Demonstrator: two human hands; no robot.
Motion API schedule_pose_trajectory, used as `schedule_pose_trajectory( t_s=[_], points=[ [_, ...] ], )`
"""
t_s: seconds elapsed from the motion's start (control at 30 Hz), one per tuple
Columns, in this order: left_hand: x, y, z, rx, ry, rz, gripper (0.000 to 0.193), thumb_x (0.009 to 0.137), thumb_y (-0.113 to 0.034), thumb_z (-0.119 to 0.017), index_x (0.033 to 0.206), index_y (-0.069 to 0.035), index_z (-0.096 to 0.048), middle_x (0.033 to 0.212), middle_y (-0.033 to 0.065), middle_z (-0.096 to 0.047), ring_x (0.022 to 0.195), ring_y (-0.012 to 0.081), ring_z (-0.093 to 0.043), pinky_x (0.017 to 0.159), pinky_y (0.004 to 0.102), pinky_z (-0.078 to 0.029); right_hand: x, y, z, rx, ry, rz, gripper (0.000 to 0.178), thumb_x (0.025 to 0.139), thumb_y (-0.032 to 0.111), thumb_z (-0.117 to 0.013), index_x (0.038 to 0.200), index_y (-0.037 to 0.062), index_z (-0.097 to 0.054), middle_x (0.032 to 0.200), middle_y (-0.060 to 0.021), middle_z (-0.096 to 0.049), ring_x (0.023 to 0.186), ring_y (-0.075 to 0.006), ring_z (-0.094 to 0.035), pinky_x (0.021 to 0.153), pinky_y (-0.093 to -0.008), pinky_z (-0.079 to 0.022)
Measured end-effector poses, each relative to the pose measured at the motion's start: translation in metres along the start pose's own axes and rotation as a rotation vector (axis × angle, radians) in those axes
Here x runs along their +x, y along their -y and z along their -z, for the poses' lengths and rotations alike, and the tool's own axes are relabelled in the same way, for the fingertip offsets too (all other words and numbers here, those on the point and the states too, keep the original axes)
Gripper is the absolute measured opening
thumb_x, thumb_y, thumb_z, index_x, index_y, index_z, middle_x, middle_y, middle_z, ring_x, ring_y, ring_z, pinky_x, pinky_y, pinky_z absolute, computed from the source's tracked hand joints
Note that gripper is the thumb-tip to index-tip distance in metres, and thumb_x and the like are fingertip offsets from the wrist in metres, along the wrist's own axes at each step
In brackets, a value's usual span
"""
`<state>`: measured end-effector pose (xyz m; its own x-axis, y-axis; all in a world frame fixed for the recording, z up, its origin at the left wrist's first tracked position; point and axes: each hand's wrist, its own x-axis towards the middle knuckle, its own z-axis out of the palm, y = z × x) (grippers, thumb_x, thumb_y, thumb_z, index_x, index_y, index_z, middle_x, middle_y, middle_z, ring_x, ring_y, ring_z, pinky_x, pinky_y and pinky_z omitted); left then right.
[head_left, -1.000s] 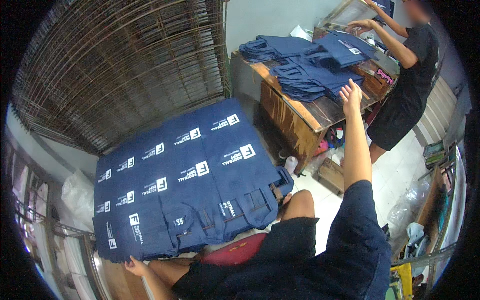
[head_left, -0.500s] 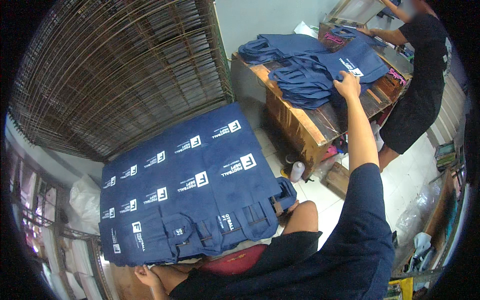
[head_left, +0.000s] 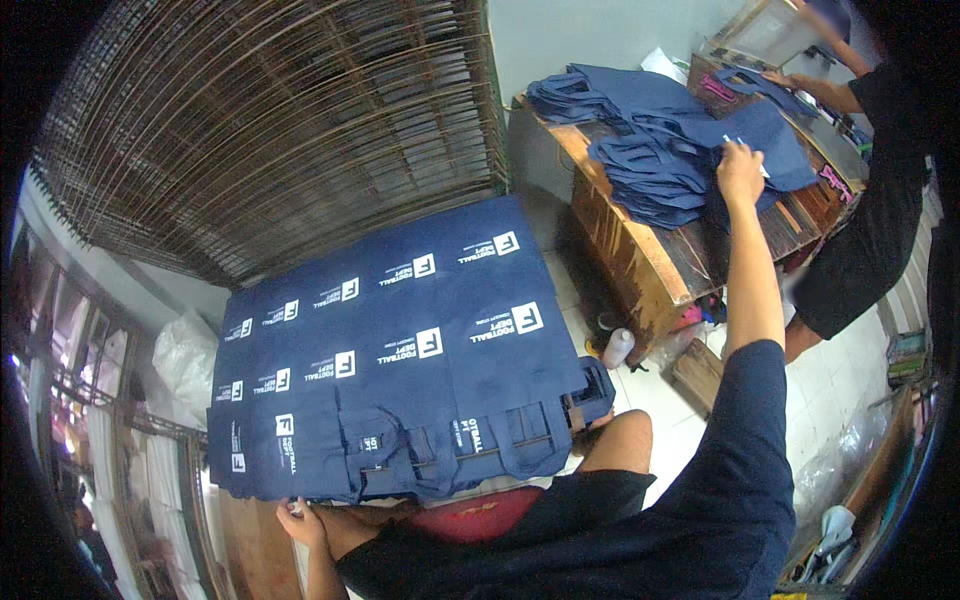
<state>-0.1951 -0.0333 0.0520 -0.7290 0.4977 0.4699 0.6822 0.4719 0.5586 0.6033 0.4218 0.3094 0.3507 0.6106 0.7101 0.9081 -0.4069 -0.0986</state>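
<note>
Red, a seat [head_left: 478, 514] shows at the bottom centre of the frame beside the wearer's legs. At lower left, the left hand [head_left: 302, 522] sits right at the near edge of the laid bags [head_left: 385, 310], fingers bent and partly closed; I cannot tell whether they pinch the cloth. Those navy bags overlap in rows, white prints up, with handles along the near side. A bottle [head_left: 619, 347] and a wooden box [head_left: 697, 376] stand on the floor right of centre. At upper right, the right hand [head_left: 741, 175] has changed most: half a second ago its fingers were spread beside the print of the printed bag [head_left: 787, 150], and now they are bent over that print, partly covering it, though whether they grip the fabric cannot be made out. That bag lies on the table [head_left: 620, 265], next to a stack [head_left: 650, 180] of similar bags. The change suggests that the work has gone from reaching to handling this one bag. Beyond it, a co-worker's hand [head_left: 777, 80] is at another piece of navy cloth, near a tilted frame [head_left: 765, 38]. A wire rack [head_left: 300, 130] fills the upper left.
</note>
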Motion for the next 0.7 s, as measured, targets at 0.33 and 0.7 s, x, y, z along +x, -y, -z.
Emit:
schedule_pose_trajectory(
  t_s=[0.33,0.7],
  points=[
    [-0.027,-0.175,0.033,-0.167,0.322,-0.069,0.023,0.082,-0.01,-0.064,0.102,0.0,-0.058,0.092,0.012,-0.058,0.079,0.0231,-0.059,0.069,0.0307,-0.048,0.048,0.037,0.178,0.624,-0.416,0.362,0.03,0.092,0.024,-0.053,0.111,0.0021,-0.06,0.103,-0.0139,-0.064,0.093,-0.0242,-0.059,0.082,-0.031,-0.044],
    [-0.1,-0.391,-0.036,-1.934,2.001,0.928,0.118,0.063,-0.092,-0.027,0.144,-0.007,-0.02,0.144,0.0176,-0.032,0.12,0.0375,-0.045,0.096,0.0546,-0.038,-0.054,0.095,0.309,1.945,0.542,0.607,0.023,0.091,0.021,-0.048,0.102,0.0002,-0.049,0.097,-0.011,-0.051,0.094,-0.0196,-0.048,0.087,-0.0308,-0.036]
  ],
)
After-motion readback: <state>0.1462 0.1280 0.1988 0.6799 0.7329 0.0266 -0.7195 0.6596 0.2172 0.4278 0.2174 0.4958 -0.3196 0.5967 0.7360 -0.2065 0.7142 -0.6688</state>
